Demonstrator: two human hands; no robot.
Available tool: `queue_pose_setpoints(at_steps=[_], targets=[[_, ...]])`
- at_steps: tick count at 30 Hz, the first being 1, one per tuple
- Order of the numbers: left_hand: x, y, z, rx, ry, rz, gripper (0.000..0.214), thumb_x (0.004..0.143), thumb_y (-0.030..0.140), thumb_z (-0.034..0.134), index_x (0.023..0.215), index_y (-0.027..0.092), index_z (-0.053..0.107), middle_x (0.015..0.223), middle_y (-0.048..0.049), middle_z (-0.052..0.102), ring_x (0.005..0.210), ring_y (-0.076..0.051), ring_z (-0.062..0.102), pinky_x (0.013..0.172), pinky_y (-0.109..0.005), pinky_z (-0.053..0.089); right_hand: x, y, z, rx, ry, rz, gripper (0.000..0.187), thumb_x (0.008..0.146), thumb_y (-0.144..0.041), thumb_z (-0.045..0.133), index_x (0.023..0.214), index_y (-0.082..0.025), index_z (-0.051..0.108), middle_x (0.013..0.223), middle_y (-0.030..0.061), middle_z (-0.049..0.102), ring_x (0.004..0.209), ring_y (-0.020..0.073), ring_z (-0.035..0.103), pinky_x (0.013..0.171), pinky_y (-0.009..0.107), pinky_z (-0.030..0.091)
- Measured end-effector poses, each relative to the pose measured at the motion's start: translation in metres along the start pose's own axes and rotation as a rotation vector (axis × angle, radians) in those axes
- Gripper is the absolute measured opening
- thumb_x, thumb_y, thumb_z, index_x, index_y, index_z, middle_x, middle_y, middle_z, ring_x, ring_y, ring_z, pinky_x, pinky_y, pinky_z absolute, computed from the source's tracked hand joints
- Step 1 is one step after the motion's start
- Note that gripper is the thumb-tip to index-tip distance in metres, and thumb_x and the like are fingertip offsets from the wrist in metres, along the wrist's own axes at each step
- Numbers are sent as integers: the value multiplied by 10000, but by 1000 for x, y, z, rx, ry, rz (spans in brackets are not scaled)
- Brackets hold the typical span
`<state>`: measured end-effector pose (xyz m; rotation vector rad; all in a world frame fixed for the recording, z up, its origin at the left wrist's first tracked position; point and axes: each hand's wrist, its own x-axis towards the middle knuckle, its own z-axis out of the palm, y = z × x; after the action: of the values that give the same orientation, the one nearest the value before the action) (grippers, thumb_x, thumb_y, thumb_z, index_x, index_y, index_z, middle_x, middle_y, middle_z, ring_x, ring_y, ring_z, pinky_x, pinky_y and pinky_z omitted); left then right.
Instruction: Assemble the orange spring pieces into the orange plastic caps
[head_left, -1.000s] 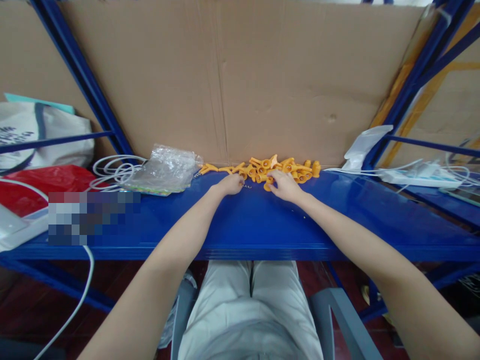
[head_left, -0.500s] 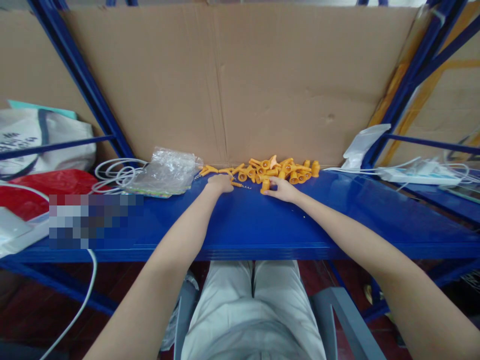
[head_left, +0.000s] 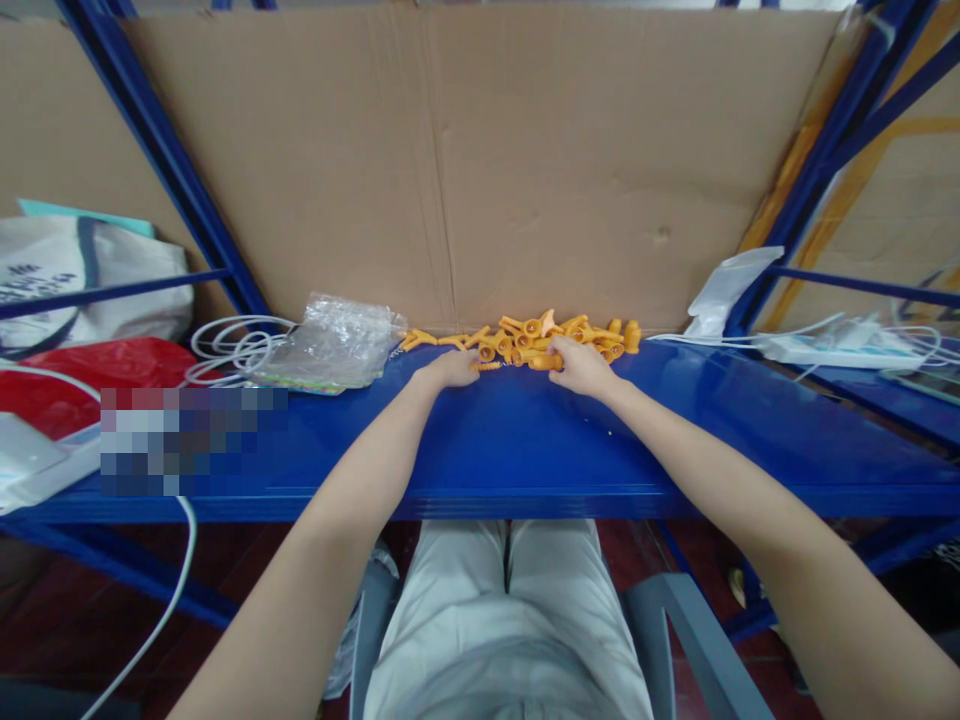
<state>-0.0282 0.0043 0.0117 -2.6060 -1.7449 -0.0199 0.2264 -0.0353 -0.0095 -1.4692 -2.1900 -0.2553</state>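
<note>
My left hand [head_left: 452, 368] is closed on a thin orange ribbed rod [head_left: 489, 366], held low over the blue tabletop. A small spiral metal wire [head_left: 507, 363] shows at the rod's right end. My right hand [head_left: 583, 367] grips an orange plastic cup-shaped piece [head_left: 543, 362], which lies on its side and points toward the left hand. Rod and piece are close together; whether they touch I cannot tell. Behind the hands lies a pile of orange plastic parts [head_left: 517, 340], several with hollow round ends. Thin forked orange parts [head_left: 420, 340] lie to the left.
A clear plastic bag [head_left: 349, 340] and coiled white cable [head_left: 236, 345] lie on the left of the blue table [head_left: 510, 450]. A red bag [head_left: 120, 360] is farther left. On the right are a white power strip [head_left: 840, 350] and cables. Cardboard [head_left: 525, 170] stands behind.
My right hand has moved slightly right and turned the cup-shaped piece from upright onto its side. The left hand has shifted a little right with the ribbed rod.
</note>
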Motion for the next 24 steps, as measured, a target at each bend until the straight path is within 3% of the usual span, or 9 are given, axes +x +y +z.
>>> queue_pose_setpoints(at_steps=[12,24], targets=[[3,3,6,-90,174,91,425,933,231,515,1340,187,628,1209,-101,755,1101,-238,722,937,-276,525,6,19,11,90,112,-64,275,849,-242,625,1111,-189,686,1148,129,741,1032,296,698,902,424,533],[6,-9,10,-78,257,13,400,927,294,570,1307,209,664,1218,-107,759,1107,-270,718,913,-316,543,6,21,5,110,113,-16,273,865,-222,643,1132,-182,685,1127,126,754,1015,313,719,898,448,542]])
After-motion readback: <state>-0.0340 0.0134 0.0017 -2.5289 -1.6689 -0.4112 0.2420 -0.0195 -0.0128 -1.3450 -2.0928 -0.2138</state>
